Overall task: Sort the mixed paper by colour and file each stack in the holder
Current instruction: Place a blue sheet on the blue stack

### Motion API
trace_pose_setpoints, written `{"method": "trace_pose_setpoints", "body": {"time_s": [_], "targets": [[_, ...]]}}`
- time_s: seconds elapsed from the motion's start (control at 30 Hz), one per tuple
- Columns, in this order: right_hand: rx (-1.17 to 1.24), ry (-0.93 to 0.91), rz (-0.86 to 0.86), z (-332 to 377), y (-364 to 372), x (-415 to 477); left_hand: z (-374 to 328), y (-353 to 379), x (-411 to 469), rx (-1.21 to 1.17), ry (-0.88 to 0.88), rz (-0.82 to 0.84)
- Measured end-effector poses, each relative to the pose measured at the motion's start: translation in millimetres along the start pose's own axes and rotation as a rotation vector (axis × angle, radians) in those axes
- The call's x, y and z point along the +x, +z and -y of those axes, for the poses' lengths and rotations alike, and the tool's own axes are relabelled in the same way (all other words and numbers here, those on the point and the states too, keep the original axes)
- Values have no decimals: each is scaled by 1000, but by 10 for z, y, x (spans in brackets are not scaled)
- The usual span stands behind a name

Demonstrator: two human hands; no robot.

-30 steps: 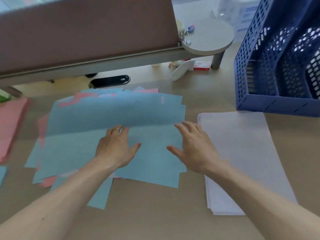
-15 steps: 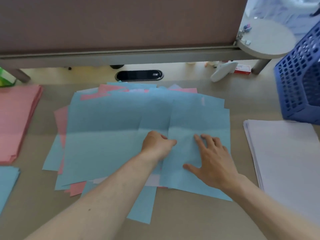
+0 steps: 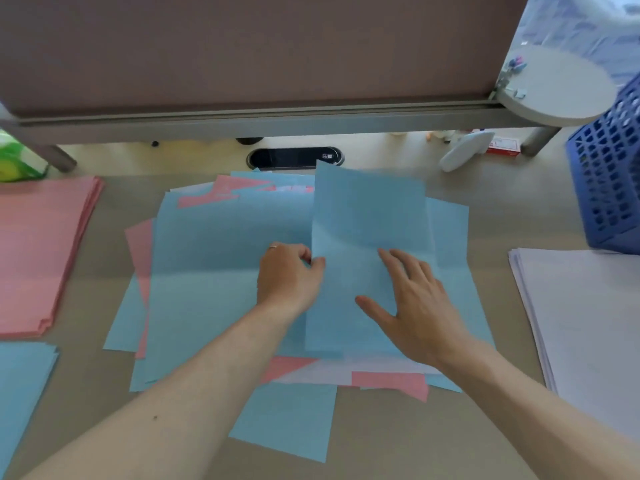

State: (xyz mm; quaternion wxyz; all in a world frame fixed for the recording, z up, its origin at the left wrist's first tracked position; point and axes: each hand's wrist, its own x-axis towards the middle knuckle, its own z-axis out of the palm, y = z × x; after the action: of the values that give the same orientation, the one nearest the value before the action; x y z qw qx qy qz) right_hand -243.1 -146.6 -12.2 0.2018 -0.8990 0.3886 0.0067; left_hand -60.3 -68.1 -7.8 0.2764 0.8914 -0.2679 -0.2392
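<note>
Desk (image 3: 381, 445), blue sheet (image 3: 367, 216) now higher

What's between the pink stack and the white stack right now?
Head view: the mixed pile lies between the pink stack and the white stack. On it, the left hand pinches a blue sheet; the right hand rests flat on that sheet.
</note>
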Motion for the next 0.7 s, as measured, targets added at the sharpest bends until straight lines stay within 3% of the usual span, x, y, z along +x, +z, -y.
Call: {"method": "trace_pose_setpoints", "body": {"time_s": [0.13, 0.3, 0.53, 0.7], "targets": [[-71, -17, 95, 238, 127, 204, 187, -86, 205, 67, -35, 32], [-199, 39, 93, 320, 261, 234, 81, -15, 282, 67, -82, 70], [-189, 71, 88, 268, 240, 125, 35, 60, 282, -15, -40, 127], [-169, 27, 47, 376, 307, 105, 236, -217, 305, 5, 0, -21]]}}
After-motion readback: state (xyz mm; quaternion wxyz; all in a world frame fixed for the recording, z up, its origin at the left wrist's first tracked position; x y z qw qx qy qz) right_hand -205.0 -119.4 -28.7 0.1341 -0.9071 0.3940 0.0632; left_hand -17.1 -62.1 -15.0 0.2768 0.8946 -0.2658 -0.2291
